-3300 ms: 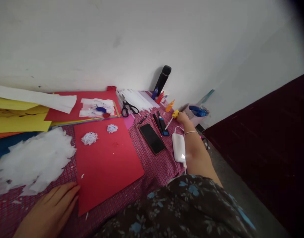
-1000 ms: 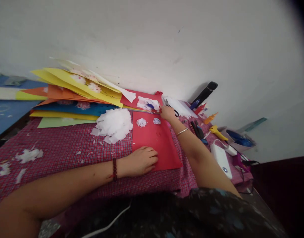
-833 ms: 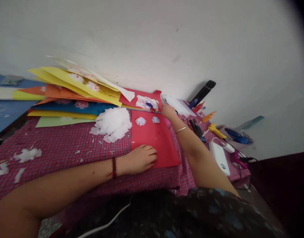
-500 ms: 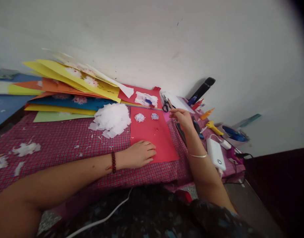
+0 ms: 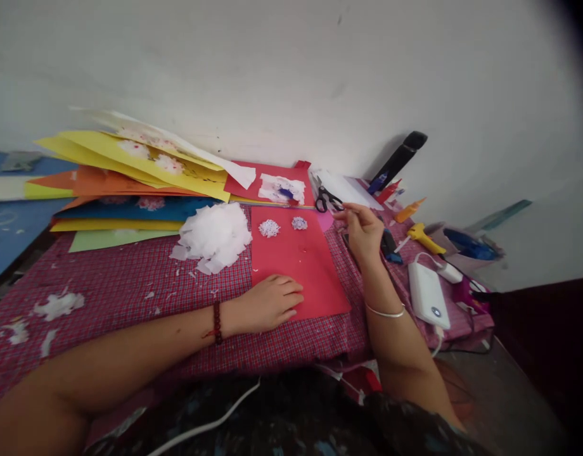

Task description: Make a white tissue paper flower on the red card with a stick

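My left hand (image 5: 269, 304) lies flat, palm down, fingers stretched out, on the lower left part of a red paper sheet (image 5: 315, 282). Two white crumpled-paper puffs speckled with purple (image 5: 269, 228) sit side by side near the sheet's top edge, and a small wet-looking spot marks the red below them. Off the sheet's upper right corner, my right hand (image 5: 361, 231) is raised with its fingers drawn together; whatever is between the fingertips is too small to make out. Black-handled scissors (image 5: 324, 197) lie just beyond those fingertips.
A heap of torn white paper (image 5: 213, 235) adjoins the sheet's left side. Behind are stacked coloured papers (image 5: 144, 161) and a paint-stained tissue (image 5: 282, 189). On the right lie a yellow glue gun (image 5: 426, 238), a white power bank (image 5: 428, 294), paint tubes (image 5: 409, 209) and a black bottle-like object (image 5: 400, 161).
My right fingers have closed together beside the scissors, and a thin brown item seen there before no longer shows. The view has shifted slightly. My left hand stays on the red sheet.
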Available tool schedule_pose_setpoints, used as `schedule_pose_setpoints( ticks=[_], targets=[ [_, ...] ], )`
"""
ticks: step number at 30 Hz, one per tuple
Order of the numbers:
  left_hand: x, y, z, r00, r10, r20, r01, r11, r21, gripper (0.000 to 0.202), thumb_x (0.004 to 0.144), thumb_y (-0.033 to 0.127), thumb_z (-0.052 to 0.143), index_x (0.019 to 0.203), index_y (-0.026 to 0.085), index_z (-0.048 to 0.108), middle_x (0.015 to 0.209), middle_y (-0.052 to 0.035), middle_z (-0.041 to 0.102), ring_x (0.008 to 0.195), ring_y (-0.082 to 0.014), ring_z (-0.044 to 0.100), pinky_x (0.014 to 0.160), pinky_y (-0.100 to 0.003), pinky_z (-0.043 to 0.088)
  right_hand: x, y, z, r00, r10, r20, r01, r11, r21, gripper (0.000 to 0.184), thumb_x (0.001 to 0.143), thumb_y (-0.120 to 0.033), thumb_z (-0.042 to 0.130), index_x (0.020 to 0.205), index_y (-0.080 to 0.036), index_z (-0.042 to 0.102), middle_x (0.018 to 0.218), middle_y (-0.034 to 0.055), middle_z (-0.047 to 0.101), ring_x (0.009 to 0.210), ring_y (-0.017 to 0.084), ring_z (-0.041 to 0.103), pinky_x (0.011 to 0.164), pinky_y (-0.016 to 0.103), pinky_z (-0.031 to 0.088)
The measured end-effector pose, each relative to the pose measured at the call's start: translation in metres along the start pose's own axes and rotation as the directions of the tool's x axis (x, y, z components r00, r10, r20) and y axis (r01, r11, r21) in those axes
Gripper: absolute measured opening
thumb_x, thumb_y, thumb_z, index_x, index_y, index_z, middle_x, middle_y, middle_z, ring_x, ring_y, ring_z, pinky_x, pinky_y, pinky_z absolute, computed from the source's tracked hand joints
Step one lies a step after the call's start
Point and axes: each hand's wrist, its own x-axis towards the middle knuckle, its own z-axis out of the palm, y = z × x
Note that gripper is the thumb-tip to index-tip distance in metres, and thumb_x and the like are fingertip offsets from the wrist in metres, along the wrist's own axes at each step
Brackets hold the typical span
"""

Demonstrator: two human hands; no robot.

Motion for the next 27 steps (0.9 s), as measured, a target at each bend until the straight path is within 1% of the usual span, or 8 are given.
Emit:
schedule_pose_setpoints(
  ticks=[5, 8, 10, 13, 17, 22, 25, 27],
  targets=[
    [0.000, 0.000, -0.002, 0.999, -0.029, 0.036, 0.030, 0.999, -0.020, 0.028, 0.095, 0.027, 0.055, 0.121, 0.015, 0.059, 0.129, -0.0084, 0.062, 0.118, -0.0235, 0.053, 0.104, -0.039, 0.040, 0.000, -0.007, -0.007, 0.989, 0.067, -0.131, -0.029, 0.961, 0.274, 0.026, 0.091, -0.047, 0.052, 0.082, -0.024, 0.059, 0.047, -0.0071, 0.043, 0.039, 0.011, 0.041, 0.043, 0.025, 0.038],
    [0.001, 0.001, -0.002, 0.998, -0.035, 0.046, 0.036, 0.999, -0.028, 0.025, 0.096, 0.027, 0.054, 0.117, 0.016, 0.060, 0.130, -0.0074, 0.062, 0.119, -0.0235, 0.053, 0.106, -0.039, 0.039, -0.011, -0.016, 0.001, 0.988, 0.136, -0.071, -0.104, 0.936, 0.336, 0.029, 0.094, -0.050, 0.047, 0.078, -0.026, 0.052, 0.043, -0.0090, 0.033, 0.035, 0.010, 0.028, 0.038, 0.025, 0.029],
    [0.002, 0.001, -0.002, 0.997, -0.044, 0.057, 0.046, 0.998, -0.035, 0.024, 0.096, 0.027, 0.053, 0.117, 0.016, 0.060, 0.130, -0.0066, 0.062, 0.119, -0.0234, 0.052, 0.106, -0.040, 0.039, -0.026, -0.024, 0.009, 0.993, 0.117, 0.028, -0.120, 0.951, 0.286, 0.029, 0.096, -0.050, 0.045, 0.081, -0.026, 0.053, 0.044, -0.0081, 0.037, 0.036, 0.011, 0.031, 0.039, 0.025, 0.028],
    [0.003, 0.000, -0.002, 0.996, -0.060, 0.072, 0.063, 0.997, -0.048, 0.025, 0.096, 0.028, 0.053, 0.118, 0.016, 0.059, 0.130, -0.0056, 0.062, 0.119, -0.0235, 0.052, 0.106, -0.040, 0.040, -0.048, -0.036, 0.017, 0.982, 0.003, 0.191, -0.029, 0.991, 0.128, 0.025, 0.099, -0.045, 0.042, 0.090, -0.027, 0.056, 0.053, -0.0045, 0.050, 0.045, 0.012, 0.046, 0.045, 0.026, 0.036],
    [0.002, -0.003, -0.002, 0.995, -0.053, 0.082, 0.060, 0.995, -0.084, 0.027, 0.097, 0.029, 0.051, 0.119, 0.016, 0.059, 0.130, -0.0060, 0.062, 0.119, -0.0232, 0.052, 0.107, -0.040, 0.040, -0.060, -0.046, 0.020, 0.872, -0.113, 0.476, 0.126, 0.992, 0.004, 0.020, 0.100, -0.035, 0.040, 0.092, -0.027, 0.057, 0.063, -0.0020, 0.059, 0.051, 0.012, 0.054, 0.051, 0.026, 0.043],
    [0.000, -0.006, -0.003, 0.995, -0.054, 0.078, 0.067, 0.985, -0.161, 0.026, 0.097, 0.027, 0.051, 0.120, 0.018, 0.059, 0.131, -0.0050, 0.061, 0.120, -0.0219, 0.052, 0.107, -0.039, 0.041, -0.056, -0.042, 0.021, 0.805, -0.110, 0.582, 0.132, 0.991, 0.005, 0.021, 0.099, -0.026, 0.042, 0.089, -0.025, 0.061, 0.076, 0.0004, 0.068, 0.062, 0.011, 0.062, 0.060, 0.025, 0.047],
    [0.000, -0.008, -0.002, 0.996, -0.066, 0.064, 0.076, 0.980, -0.186, 0.024, 0.096, 0.026, 0.053, 0.117, 0.018, 0.061, 0.130, -0.0045, 0.062, 0.120, -0.0208, 0.053, 0.108, -0.038, 0.041, -0.055, -0.038, 0.023, 0.717, -0.084, 0.692, 0.131, 0.991, -0.016, 0.026, 0.099, -0.026, 0.041, 0.088, -0.024, 0.064, 0.080, 0.0023, 0.070, 0.072, 0.014, 0.067, 0.066, 0.026, 0.050],
    [-0.001, -0.008, -0.002, 0.998, -0.067, 0.019, 0.069, 0.979, -0.189, 0.023, 0.097, 0.025, 0.051, 0.115, 0.017, 0.062, 0.128, -0.0049, 0.064, 0.119, -0.0200, 0.054, 0.109, -0.037, 0.040, -0.054, -0.038, 0.023, 0.682, -0.080, 0.727, 0.145, 0.989, -0.028, 0.028, 0.100, -0.028, 0.039, 0.090, -0.024, 0.065, 0.083, 0.0035, 0.071, 0.078, 0.015, 0.068, 0.072, 0.028, 0.051]
  ],
)
